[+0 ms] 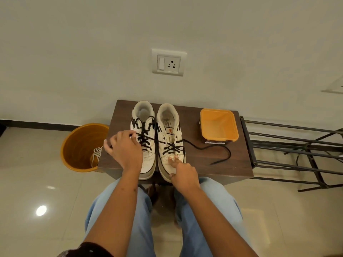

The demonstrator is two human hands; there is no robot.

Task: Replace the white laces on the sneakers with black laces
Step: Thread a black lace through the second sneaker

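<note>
While right hand point(182, 174) steadies sneaker point(169, 145), left hand point(125, 148) pinches black lace point(148, 136).

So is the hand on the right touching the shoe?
Touching. The head view shows the right hand with its fingertips pressed on the toe of the right sneaker, no gap between them.

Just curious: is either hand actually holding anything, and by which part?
The left hand pinches the black lace near its end. The right hand only presses the right sneaker's toe.
</note>
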